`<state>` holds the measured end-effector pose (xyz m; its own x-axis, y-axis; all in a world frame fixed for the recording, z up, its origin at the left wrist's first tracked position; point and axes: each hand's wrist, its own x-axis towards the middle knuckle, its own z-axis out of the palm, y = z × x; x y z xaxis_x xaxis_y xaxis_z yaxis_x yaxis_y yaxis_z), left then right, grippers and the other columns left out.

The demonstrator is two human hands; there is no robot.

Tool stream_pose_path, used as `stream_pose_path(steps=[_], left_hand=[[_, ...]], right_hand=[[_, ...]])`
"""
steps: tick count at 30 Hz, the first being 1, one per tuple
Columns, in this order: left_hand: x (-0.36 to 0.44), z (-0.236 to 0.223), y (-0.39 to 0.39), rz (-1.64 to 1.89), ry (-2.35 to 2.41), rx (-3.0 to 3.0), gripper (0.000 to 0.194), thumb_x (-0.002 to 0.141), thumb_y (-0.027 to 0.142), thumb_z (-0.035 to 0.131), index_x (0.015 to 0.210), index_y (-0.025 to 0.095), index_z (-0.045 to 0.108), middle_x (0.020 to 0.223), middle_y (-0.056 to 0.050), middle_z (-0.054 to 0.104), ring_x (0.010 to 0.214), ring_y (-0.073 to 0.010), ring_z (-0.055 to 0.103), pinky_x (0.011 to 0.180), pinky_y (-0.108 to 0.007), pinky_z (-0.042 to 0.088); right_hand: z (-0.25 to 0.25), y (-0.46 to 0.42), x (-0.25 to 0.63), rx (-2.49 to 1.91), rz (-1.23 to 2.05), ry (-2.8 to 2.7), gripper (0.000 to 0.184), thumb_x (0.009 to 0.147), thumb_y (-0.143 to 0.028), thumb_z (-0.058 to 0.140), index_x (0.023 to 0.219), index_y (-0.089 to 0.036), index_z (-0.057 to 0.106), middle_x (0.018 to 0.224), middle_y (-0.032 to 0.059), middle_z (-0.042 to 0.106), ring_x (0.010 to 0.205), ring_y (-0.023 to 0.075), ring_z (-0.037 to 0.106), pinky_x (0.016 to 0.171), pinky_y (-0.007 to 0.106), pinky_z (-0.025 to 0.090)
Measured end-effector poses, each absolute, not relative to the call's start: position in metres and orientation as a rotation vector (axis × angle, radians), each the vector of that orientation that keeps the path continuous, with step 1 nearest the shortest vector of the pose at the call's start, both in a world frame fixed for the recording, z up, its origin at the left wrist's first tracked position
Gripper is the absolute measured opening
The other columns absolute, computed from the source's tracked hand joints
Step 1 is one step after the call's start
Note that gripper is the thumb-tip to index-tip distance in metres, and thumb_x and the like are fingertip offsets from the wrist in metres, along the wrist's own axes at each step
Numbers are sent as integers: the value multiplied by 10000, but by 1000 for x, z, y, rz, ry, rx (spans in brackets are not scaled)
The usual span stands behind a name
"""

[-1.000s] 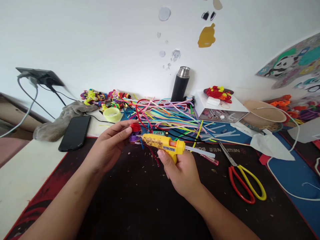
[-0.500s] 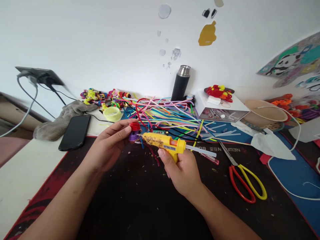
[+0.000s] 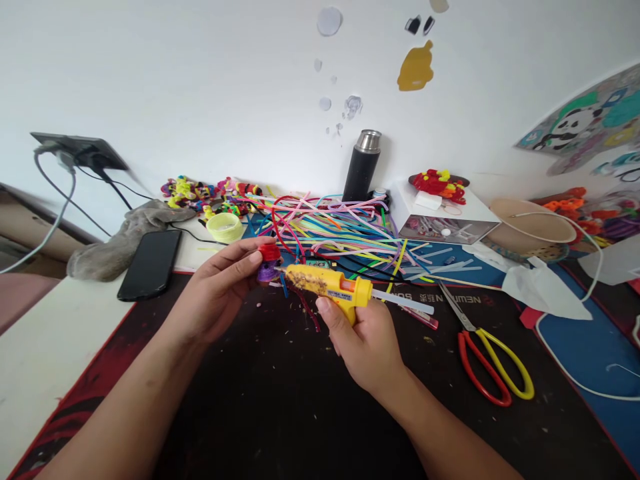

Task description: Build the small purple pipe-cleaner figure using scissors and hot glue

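Between the thumb and fingers of my left hand (image 3: 225, 287) is a small pipe-cleaner figure (image 3: 269, 261), red on top and purple below. My right hand (image 3: 363, 337) grips a yellow hot glue gun (image 3: 315, 280) by its handle, and the barrel has brownish stains. The gun's nozzle points left and is at the purple part; whether it touches I cannot tell. A translucent glue stick (image 3: 405, 302) juts from the back of the gun. Dark red and blue pipe-cleaner ends show below the figure.
Scissors (image 3: 480, 347) with red and yellow handles lie on the black mat (image 3: 300, 413) to the right. Behind are piled pipe cleaners (image 3: 330, 227), a black thermos (image 3: 361, 167) and a white drawer box (image 3: 445, 217). A phone (image 3: 150, 265) and a yellow-green roll (image 3: 225, 228) are on the left.
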<state>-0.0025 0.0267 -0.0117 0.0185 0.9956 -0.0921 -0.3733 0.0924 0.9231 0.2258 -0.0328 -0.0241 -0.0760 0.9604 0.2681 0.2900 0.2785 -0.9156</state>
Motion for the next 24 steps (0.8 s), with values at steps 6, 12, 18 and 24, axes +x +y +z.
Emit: stream_pose_path(steps=[6, 12, 18, 24], left_hand=[[-1, -9, 26, 1304, 992, 825, 538, 625, 432, 1128, 1074, 204, 939, 1018, -74, 890, 887, -163, 774, 809, -188, 647], [-1, -8, 26, 1302, 1002, 840, 528, 616, 447, 1127, 1055, 220, 943, 1018, -63, 891, 878, -158, 771, 820, -183, 643], [-2, -9, 26, 1301, 1003, 845, 504, 645, 442, 1113, 1069, 233, 941, 1048, -70, 894, 918, -172, 775, 857, -197, 639], [-3, -10, 25, 1304, 996, 855, 471, 686, 423, 1089, 1088, 231, 935, 1069, -76, 895, 946, -190, 785, 868, -223, 642]], right_hand=[[-24, -32, 225, -1189, 809, -1586, 524, 1066, -459, 629, 617, -258, 448, 485, -64, 431, 444, 110, 426, 481, 264, 339], [-24, -33, 225, -1197, 807, -1597, 512, 1064, -459, 628, 636, -255, 432, 514, -68, 410, 459, 106, 401, 476, 259, 313], [-22, -31, 225, -1195, 812, -1594, 505, 1062, -453, 627, 644, -255, 424, 531, -72, 383, 473, 106, 375, 482, 260, 307], [-22, -32, 225, -1169, 792, -1593, 493, 1068, -447, 646, 666, -251, 438, 576, -67, 374, 519, 113, 360, 511, 258, 332]])
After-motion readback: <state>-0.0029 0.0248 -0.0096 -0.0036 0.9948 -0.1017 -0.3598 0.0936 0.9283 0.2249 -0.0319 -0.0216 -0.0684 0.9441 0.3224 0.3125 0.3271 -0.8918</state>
